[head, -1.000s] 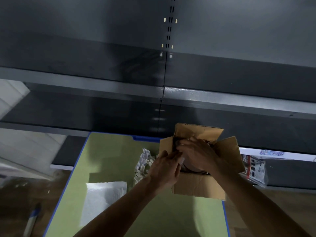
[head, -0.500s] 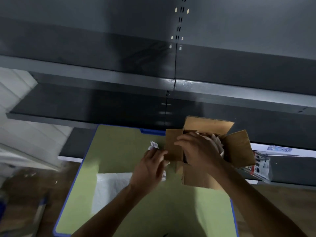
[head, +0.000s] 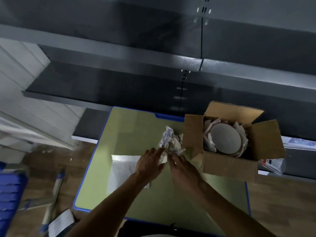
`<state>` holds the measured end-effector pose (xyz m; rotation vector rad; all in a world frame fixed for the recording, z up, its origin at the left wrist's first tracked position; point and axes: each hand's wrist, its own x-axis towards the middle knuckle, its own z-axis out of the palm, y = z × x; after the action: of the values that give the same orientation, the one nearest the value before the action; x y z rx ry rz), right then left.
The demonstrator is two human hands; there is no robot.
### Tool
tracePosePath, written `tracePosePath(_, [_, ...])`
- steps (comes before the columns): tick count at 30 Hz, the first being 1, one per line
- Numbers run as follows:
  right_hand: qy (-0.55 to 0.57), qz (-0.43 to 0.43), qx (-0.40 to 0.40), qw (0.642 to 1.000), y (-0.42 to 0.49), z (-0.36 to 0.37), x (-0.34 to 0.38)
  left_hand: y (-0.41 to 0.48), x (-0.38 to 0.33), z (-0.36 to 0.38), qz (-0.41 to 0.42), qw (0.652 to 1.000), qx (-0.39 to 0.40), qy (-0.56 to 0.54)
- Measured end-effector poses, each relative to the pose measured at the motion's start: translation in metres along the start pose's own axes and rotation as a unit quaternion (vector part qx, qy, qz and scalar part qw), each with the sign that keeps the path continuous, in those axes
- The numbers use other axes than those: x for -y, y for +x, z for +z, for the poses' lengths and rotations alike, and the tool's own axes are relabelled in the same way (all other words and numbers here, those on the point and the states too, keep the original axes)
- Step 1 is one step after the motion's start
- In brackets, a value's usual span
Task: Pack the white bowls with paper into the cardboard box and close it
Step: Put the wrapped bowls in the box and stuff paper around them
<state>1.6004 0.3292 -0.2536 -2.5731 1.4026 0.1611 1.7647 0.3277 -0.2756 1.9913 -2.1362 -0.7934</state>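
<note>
The cardboard box (head: 229,164) stands on the right of the green table (head: 130,132) with its flaps spread open. Inside it a white bowl (head: 225,139) lies upside down, ringed by crumpled paper. A wad of crumpled paper (head: 171,142) lies on the table just left of the box. My left hand (head: 150,164) and my right hand (head: 183,168) reach it from the near side, fingers spread and touching its near edge. Whether either hand grips the wad I cannot tell.
A flat white sheet (head: 123,168) lies on the table under my left forearm. Dark metal shelves (head: 153,53) rise behind the table. A blue crate (head: 10,199) and loose cardboard sit on the wooden floor at left. A plastic packet (head: 271,164) lies behind the box at right.
Both hands have left the box and moved left to the paper wad. The bowl inside the box is now uncovered. The camera has tilted down and left.
</note>
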Motion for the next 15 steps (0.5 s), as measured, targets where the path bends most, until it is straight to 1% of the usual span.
tracePosePath(4, [0.037,0.056,0.002,0.998,0.0,0.01,-0.005,0.005,-0.003,0.012,0.0,1.0,-0.006,0.029])
tracePosePath(6, [0.049,0.075,0.007,0.996,0.0,0.012,-0.006,0.006,-0.004,0.014,-0.004,1.0,-0.021,0.022])
tracePosePath(9, [0.047,0.085,0.018,0.995,-0.001,0.019,-0.01,0.004,-0.003,0.014,-0.01,0.999,-0.038,-0.023])
tracePosePath(15, [0.053,0.113,0.017,0.992,-0.001,0.022,-0.012,-0.004,0.001,0.017,0.022,0.999,-0.041,-0.011])
